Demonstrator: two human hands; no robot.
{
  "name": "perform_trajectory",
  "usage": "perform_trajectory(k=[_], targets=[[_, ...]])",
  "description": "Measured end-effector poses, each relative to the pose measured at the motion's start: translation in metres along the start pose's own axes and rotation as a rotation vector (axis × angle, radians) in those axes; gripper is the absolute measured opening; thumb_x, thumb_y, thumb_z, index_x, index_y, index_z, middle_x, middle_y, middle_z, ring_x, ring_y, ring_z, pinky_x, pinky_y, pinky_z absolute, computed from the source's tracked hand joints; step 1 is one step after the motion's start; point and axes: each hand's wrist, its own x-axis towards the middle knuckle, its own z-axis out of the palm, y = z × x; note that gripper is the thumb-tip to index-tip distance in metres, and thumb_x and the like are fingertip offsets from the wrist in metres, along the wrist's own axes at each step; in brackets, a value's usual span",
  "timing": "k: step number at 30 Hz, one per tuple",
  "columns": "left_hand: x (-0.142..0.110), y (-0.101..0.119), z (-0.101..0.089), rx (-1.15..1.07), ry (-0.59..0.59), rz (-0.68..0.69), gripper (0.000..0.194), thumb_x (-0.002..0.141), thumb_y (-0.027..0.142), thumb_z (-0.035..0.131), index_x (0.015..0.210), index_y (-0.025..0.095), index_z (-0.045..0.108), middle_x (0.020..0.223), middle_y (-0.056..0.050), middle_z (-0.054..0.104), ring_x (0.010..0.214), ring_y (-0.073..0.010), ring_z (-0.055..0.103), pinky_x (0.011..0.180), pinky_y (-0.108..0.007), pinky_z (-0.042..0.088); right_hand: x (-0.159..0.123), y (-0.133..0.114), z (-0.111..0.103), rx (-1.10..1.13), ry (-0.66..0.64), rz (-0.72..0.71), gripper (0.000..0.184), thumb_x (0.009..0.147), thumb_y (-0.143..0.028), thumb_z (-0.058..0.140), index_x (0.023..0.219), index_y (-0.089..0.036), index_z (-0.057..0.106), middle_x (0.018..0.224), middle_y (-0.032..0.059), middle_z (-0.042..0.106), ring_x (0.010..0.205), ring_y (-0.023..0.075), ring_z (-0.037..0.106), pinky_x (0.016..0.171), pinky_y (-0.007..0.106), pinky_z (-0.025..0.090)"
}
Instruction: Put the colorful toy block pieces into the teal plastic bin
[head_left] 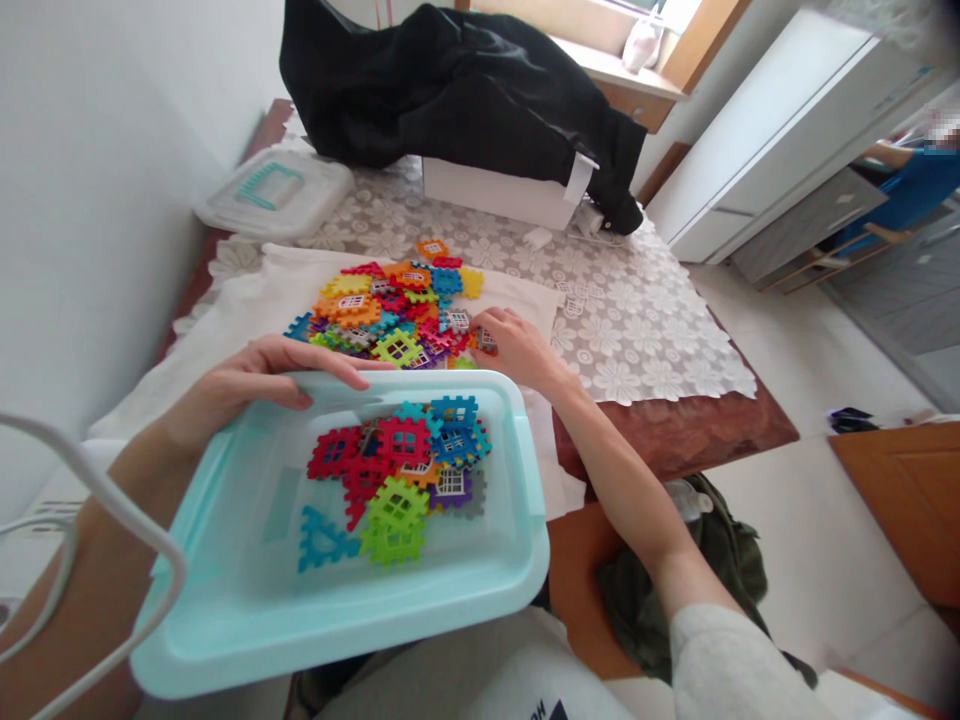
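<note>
Holding the pale turquoise plastic tub [337, 640] steady by its rim, the left hand [255, 385] is well apart from the right hand [517, 350], which pinches a small windowed block [487, 340] at the edge of the plastic block heap [390, 315] just beyond the tub.

A white wall [97, 200] runs down one side of the room, and daylight comes through a window with a wooden frame [701, 45]. A pale vase [643, 45] stands on the sill [615, 65]. Opposite the wall is a white cabinet [780, 130] with a grey drawer [810, 225] below. A lace tablecloth [637, 340] covers a brown table [675, 435], and pale floor tiles [817, 520] reach a wooden door [907, 500].
</note>
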Motion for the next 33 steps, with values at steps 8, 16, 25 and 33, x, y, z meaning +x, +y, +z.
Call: perform_trajectory(k=[8,16,25,33], targets=[[0.001,-0.008,-0.005,-0.038,-0.028,0.055,0.029,0.070,0.019,0.086,0.095,0.014,0.100,0.130,-0.018,0.092,0.135,-0.0455,0.083,0.114,-0.039,0.067,0.006,0.008,-0.007,0.278,0.216,0.044,0.031,0.099,-0.036,0.076,0.128,-0.025,0.079,0.133,0.0113,0.084,0.121,0.0300,0.078,0.112,0.048,0.063],[0.009,-0.014,-0.013,0.001,-0.059,0.095,0.030,0.065,0.028,0.092,0.092,0.016,0.100,0.127,-0.018,0.092,0.123,-0.0466,0.087,0.107,-0.039,0.070,-0.007,-0.034,-0.033,0.873,0.144,-0.123,0.083,0.098,-0.094,0.063,0.145,-0.026,0.071,0.152,0.0155,0.075,0.148,0.0344,0.072,0.118,0.053,0.066],[0.000,0.000,-0.003,0.032,-0.016,0.006,0.028,0.067,0.024,0.088,0.092,0.018,0.101,0.133,-0.017,0.091,0.131,-0.0483,0.083,0.124,-0.044,0.061,-0.016,-0.053,-0.049,1.031,-0.170,-0.331,0.062,0.092,-0.073,0.089,0.134,-0.027,0.084,0.151,0.0156,0.080,0.145,0.0372,0.075,0.120,0.057,0.065],[0.002,-0.004,-0.009,0.049,-0.019,0.009,0.029,0.068,0.025,0.089,0.093,0.017,0.101,0.134,-0.015,0.091,0.132,-0.0462,0.083,0.113,-0.038,0.066,-0.014,-0.060,-0.047,0.998,-0.223,-0.478,0.065,0.092,-0.065,0.094,0.145,-0.029,0.084,0.144,0.0107,0.086,0.141,0.0326,0.080,0.126,0.049,0.062]])
